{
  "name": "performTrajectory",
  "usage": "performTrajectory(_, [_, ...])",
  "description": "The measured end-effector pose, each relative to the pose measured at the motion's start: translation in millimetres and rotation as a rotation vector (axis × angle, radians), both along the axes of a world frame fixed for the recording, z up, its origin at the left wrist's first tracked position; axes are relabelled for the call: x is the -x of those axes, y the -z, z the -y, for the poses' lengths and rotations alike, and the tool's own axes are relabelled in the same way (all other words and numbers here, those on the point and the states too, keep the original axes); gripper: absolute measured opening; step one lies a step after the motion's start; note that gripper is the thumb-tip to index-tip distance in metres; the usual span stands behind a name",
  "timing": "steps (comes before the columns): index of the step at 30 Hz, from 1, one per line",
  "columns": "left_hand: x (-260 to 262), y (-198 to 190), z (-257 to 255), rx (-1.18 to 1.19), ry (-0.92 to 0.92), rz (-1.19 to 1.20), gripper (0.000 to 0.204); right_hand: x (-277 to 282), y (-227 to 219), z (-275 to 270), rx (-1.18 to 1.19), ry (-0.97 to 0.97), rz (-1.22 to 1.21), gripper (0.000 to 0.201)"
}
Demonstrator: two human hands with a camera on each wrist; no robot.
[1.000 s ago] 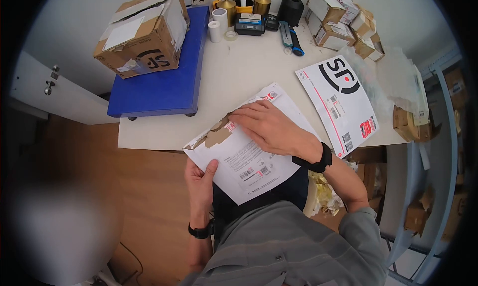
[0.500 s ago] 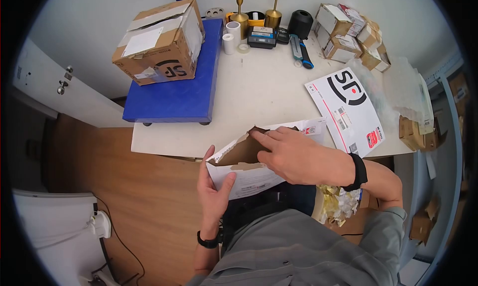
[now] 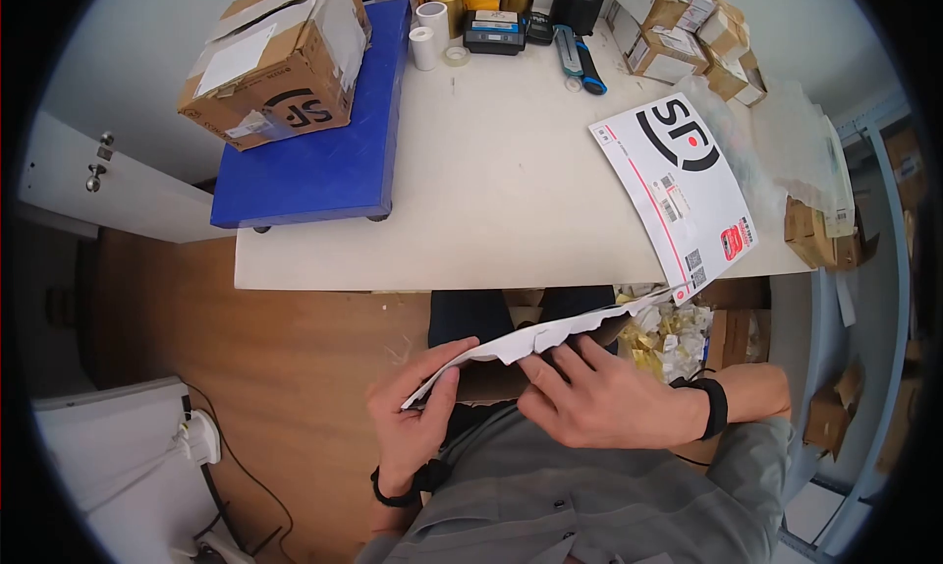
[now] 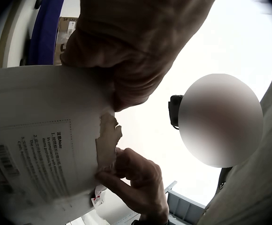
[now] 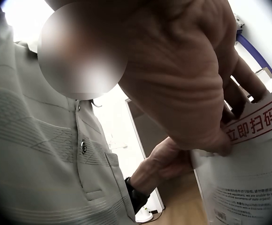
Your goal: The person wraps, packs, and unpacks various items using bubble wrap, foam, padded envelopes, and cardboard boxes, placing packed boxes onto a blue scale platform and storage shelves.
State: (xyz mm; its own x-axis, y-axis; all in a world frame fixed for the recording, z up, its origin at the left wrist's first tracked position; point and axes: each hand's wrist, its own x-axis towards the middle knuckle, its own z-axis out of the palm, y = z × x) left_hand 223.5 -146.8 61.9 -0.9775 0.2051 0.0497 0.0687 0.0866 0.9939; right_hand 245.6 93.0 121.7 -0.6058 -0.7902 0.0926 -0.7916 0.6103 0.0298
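A white cardboard envelope (image 3: 565, 330) with a ragged, torn edge is held over the lap, just off the table's front edge. My left hand (image 3: 416, 413) pinches its left corner between thumb and fingers. At the torn edge is my right hand (image 3: 624, 399), its curled fingers and thumb gripping the card. Brown inner layer shows along the tear in the left wrist view, beside printed text and a barcode on the envelope's face (image 4: 28, 103). The inside of the envelope is hidden. A second white envelope (image 3: 702, 186), with a black logo, lies flat on the table.
A blue platform (image 3: 324, 176) bears a taped carton (image 3: 295, 83) at the left. Along the back stand tape rolls (image 3: 422, 48), a black device (image 3: 494, 33) and a blue-handled cutter (image 3: 580, 63). Small boxes (image 3: 668, 58) are stacked at the back right. Crumpled scraps (image 3: 678, 333) lie below the table.
The envelope has come off the table toward the body and tipped nearly edge-on to the head view. My right hand has moved down with it; my left hand keeps its hold on the corner.
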Motion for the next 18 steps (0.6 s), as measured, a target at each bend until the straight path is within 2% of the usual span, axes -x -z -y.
performTrajectory(4, [-9,-17,4,0.008,0.057,0.022,0.027,-11,1,-8,-0.059,0.044,0.086,0.016])
performTrajectory(6, [-11,-43,6,0.217,0.205,-0.163,0.027,-15,3,-15,0.048,0.129,0.102,0.020])
performTrajectory(7, [-16,-46,11,0.175,0.245,-0.241,0.027,-16,-2,-21,0.025,0.162,0.087,0.020])
performTrajectory(8, [-21,-48,18,0.129,0.291,-0.319,0.027,-20,-8,-27,0.102,0.168,0.051,0.024])
performTrajectory(10, [-17,-65,29,0.124,0.531,-0.612,0.045,-31,-23,-37,0.259,0.120,0.015,0.025])
performTrajectory(11, [-15,-65,24,0.095,0.562,-0.636,0.045,-38,-26,-40,0.238,0.158,-0.006,0.025])
performTrajectory(13, [-15,-63,15,-0.051,0.411,-0.923,0.021,-47,-31,-42,0.463,0.049,-0.130,0.015])
performTrajectory(14, [-13,-59,13,-0.069,0.431,-0.936,0.021,-40,-27,-44,0.548,0.012,-0.182,0.015])
performTrajectory(15, [-10,-54,10,-0.014,0.398,-1.061,0.018,-36,-18,-41,0.541,0.033,-0.200,0.015])
performTrajectory(16, [-5,-49,7,0.042,0.360,-1.188,0.015,-29,-7,-38,0.655,0.084,-0.252,0.021])
performTrajectory(17, [-1,-47,1,0.026,0.379,-1.208,0.015,-23,0,-38,0.769,0.130,-0.311,0.027])
performTrajectory(18, [2,-45,-6,0.172,0.419,-1.220,0.023,-19,2,-41,0.840,0.156,-0.283,0.036])
